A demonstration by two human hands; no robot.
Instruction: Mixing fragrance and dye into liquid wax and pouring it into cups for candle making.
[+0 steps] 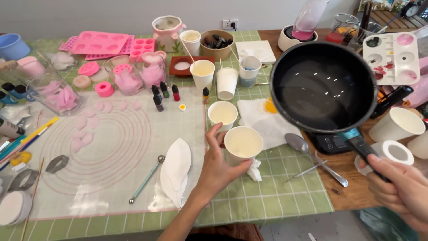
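Observation:
My left hand is wrapped around a white paper cup of pale creamy liquid that stands on the green checked tablecloth. My right hand grips the black handle of a black saucepan, held up in the air above a small kitchen scale. The pan holds a thin layer of clear liquid. Another white cup with creamy liquid stands just behind the one I hold.
A silicone mat carries pink petals, a ball tool and a white leaf shape. Pink moulds, jars, dye bottles and more cups crowd the back. A spoon, paper cups and a paint palette lie right.

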